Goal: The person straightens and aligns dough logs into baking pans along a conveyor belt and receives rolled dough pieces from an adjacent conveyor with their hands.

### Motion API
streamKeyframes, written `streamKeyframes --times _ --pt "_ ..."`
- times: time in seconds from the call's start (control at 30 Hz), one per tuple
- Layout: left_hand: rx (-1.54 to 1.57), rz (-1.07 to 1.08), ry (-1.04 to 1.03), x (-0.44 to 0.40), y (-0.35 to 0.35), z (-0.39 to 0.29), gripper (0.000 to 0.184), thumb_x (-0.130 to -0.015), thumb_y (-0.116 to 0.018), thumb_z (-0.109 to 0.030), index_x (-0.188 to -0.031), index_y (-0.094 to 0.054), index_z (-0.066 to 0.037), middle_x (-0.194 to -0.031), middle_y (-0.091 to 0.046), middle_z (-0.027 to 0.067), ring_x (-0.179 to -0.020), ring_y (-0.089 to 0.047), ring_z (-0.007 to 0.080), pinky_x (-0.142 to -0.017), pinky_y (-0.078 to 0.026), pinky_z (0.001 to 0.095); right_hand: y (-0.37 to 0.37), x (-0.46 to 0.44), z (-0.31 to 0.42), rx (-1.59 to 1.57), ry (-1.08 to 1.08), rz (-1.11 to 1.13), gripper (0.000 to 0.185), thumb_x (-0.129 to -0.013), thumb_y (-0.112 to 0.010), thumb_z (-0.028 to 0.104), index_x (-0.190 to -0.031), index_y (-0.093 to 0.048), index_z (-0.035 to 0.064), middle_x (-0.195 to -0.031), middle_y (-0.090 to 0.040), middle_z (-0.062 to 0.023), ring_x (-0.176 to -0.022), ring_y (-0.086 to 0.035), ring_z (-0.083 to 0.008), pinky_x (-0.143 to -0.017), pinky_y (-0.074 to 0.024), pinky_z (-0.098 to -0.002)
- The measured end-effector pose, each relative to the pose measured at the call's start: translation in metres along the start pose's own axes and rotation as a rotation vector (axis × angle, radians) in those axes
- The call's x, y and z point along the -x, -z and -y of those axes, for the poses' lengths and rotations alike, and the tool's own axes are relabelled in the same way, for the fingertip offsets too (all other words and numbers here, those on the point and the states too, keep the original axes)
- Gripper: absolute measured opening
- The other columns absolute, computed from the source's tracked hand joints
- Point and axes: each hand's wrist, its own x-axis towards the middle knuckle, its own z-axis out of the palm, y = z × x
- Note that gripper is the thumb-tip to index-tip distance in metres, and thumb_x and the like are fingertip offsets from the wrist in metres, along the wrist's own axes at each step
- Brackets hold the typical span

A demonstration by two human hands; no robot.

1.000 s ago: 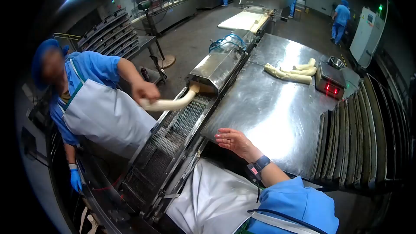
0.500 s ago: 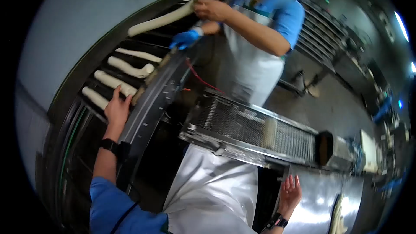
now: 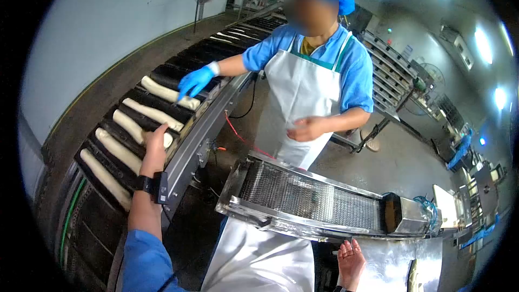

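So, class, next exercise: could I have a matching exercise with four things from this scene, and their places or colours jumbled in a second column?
1. Left hand
2. Right hand
3. Mesh belt
4. Co-worker's glove

A. Leads to a metal hood
B. Blue
C. At the steel table
D. At a dough strip

Pairs: 1-D, 2-C, 3-A, 4-B

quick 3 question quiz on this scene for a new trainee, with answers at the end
1. True or false: the co-worker wears just one blue glove.
2. Which is nearest the camera wearer's left hand? A) the wall fan; B) a dough strip; C) the tray rack.
3. Fill in: near the steel table, the wearer's right hand holds ____.

Key: 1 true; 2 B; 3 nothing
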Motion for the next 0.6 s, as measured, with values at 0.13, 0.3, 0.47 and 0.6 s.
streamKeyframes --times 0.13,0.3,0.47,0.6 --pt "-0.597 0.232 -0.485 -0.011 0.064 0.022 0.079 -0.075 -0.075 -0.014 -0.137 -0.028 0.001 -0.123 -0.050 0.0194 -0.106 -0.058 0.0274 -0.086 -0.051 0.0384 0.009 -0.003 -0.012 -0.020 -0.021 0.002 0.032 -0.094 -0.053 0.021 -0.122 -0.054 0.0061 -0.102 -0.067 -0.0122 -0.090 -0.065 -0.0251 -0.078 -0.0541 -0.0387" --pt "0.117 -0.226 0.005 -0.042 0.084 0.034 0.092 -0.076 -0.062 -0.002 -0.151 -0.012 -0.014 -0.105 -0.053 0.0123 -0.085 -0.060 0.0239 -0.069 -0.051 0.0361 0.010 -0.023 -0.019 -0.009 -0.057 -0.056 0.034 -0.097 -0.046 0.024 -0.124 -0.052 0.0041 -0.109 -0.063 -0.0146 -0.089 -0.063 -0.0260 -0.080 -0.0523 -0.0393" --pt "-0.425 -0.419 -0.031 0.018 0.113 0.011 0.079 -0.076 -0.059 0.005 -0.148 -0.029 -0.008 -0.136 -0.036 0.0310 -0.117 -0.050 0.0351 -0.098 -0.039 0.0440 0.035 -0.013 -0.001 -0.037 -0.040 0.017 0.032 -0.092 -0.053 0.017 -0.121 -0.053 0.0048 -0.103 -0.067 -0.0124 -0.091 -0.066 -0.0240 -0.080 -0.0547 -0.0365" --pt "-0.994 -0.227 -0.881 0.119 0.042 -0.070 0.074 -0.072 -0.058 0.011 -0.141 -0.040 -0.009 -0.152 -0.029 0.0179 -0.141 -0.021 0.0370 -0.116 -0.015 0.0502 0.034 -0.013 0.006 -0.020 0.004 0.067 0.026 -0.090 -0.056 0.012 -0.115 -0.054 0.0049 -0.101 -0.064 -0.0112 -0.087 -0.063 -0.0188 -0.077 -0.0517 -0.0304"
